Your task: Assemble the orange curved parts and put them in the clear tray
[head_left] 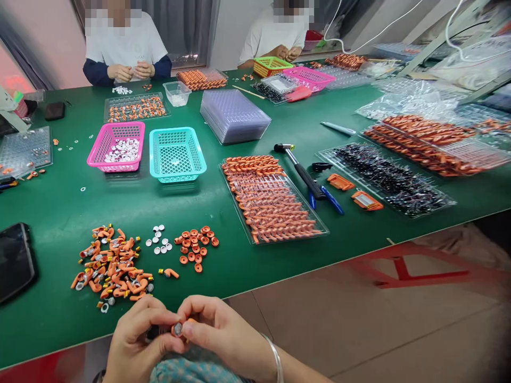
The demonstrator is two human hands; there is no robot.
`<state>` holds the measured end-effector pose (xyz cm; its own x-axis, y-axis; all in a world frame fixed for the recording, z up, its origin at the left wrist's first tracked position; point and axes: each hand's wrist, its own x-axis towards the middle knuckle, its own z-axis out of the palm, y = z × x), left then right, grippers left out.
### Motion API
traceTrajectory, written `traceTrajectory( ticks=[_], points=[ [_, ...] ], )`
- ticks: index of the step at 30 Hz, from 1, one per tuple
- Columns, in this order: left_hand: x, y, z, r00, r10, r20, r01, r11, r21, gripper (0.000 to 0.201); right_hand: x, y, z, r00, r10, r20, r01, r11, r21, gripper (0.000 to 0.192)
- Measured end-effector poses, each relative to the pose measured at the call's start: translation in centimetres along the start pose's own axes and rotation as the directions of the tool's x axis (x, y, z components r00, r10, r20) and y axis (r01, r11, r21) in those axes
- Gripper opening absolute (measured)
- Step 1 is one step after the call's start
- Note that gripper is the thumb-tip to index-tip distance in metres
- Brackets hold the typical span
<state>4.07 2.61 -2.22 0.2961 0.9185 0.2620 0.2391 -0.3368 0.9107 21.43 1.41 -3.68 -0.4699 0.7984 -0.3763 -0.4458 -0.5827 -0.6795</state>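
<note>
My left hand (139, 335) and my right hand (227, 332) meet at the table's front edge. Between their fingertips is a small orange earbud housing (176, 329) with a round silver face turned up; both hands pinch it. Fingers cover much of it. Just beyond my left hand lies a loose pile of orange earbud housings (120, 266) with yellow tips and silver discs. One single housing (171, 273) rests apart from the pile. Farther out are several small white caps (161, 248) and a group of round orange cups (194, 239).
On the green table (191, 205) stand a pink basket (94, 154) of white pieces and a turquoise basket (198, 159). A tray of orange parts (275, 207), a hammer (303, 175) and a black-parts tray (393, 181) lie right. A phone (16, 260) sits left. Two people work opposite.
</note>
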Motion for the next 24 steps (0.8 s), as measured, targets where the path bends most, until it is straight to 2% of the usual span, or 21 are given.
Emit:
traceTrajectory(
  ticks=[12,17,20,24],
  points=[
    [-0.1,-0.3,-0.3,0.988,0.138,0.068,-0.142,0.988,0.054,0.014,-0.1,0.6,-0.2,0.999,-0.039,0.021,0.038,0.998,0.046,0.040],
    [0.0,0.3,-0.4,0.965,0.245,0.092,-0.260,0.942,0.211,0.014,0.4,2.3,0.0,0.996,-0.073,0.051,0.061,0.977,0.204,0.036],
    [0.1,0.7,-0.5,0.948,0.298,0.110,-0.317,0.901,0.294,0.015,0.6,3.3,0.2,0.998,-0.053,0.028,0.041,0.948,0.317,0.036],
    [0.2,1.1,-0.5,0.935,0.330,0.132,-0.355,0.873,0.334,0.013,0.5,3.6,0.4,0.997,-0.080,-0.006,0.076,0.922,0.379,0.036]
  ],
)
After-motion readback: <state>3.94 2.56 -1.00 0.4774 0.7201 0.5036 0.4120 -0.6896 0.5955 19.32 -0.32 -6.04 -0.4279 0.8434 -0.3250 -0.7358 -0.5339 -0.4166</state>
